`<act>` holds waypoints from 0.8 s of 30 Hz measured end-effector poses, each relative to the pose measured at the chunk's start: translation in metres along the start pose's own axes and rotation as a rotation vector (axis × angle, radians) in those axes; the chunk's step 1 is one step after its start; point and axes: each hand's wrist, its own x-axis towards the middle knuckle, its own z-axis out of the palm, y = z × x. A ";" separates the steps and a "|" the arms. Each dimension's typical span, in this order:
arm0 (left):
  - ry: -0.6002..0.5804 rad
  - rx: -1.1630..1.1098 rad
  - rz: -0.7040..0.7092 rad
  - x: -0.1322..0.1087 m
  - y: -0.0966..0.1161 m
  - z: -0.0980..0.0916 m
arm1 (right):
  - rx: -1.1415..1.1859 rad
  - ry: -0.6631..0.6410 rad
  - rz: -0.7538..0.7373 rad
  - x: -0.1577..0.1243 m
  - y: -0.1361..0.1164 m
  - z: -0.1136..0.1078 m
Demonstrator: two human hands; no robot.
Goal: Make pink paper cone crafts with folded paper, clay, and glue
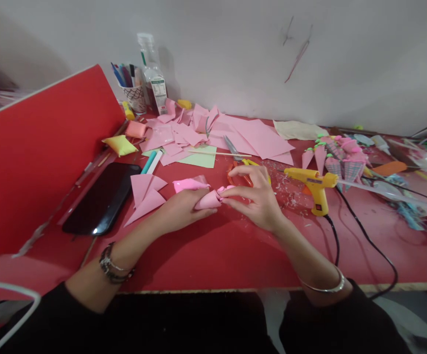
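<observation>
My left hand [187, 210] is closed round a small rolled pink paper cone [209, 200], held just above the table. At the cone's right end, the thumb and fingers of my right hand [255, 199] pinch a small soft pink lump [222, 191], which looks like clay. Part of it is hidden by the fingers. Behind my left hand lies a bright pink packet [189, 185]. Cut pink paper pieces [147, 192] rest to the left of that hand. Scissors with orange handles [235, 173] lie just behind my right hand, partly covered by it.
A yellow glue gun [313, 186] stands at right, its black cord trailing forward. Finished-looking pink cones [340, 155] are heaped behind it. Pink paper scraps [184, 135] cover the back. A phone [102, 196], red board [47, 157], glass bottle [155, 78] and pen cup [134, 96] occupy the left.
</observation>
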 end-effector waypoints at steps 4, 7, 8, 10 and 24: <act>0.013 0.008 0.007 0.000 0.000 0.000 | -0.036 -0.020 -0.006 -0.001 0.000 0.001; 0.006 0.013 0.003 -0.001 0.000 0.000 | -0.056 -0.016 -0.012 -0.001 0.000 0.002; 0.007 0.017 0.001 0.000 0.000 0.000 | -0.061 -0.012 -0.013 -0.001 0.000 0.002; 0.010 0.022 -0.002 0.000 0.000 0.000 | -0.066 -0.006 -0.013 -0.001 0.000 0.002; -0.001 -0.064 0.039 0.000 0.005 0.000 | 0.049 0.023 0.008 0.001 -0.001 0.000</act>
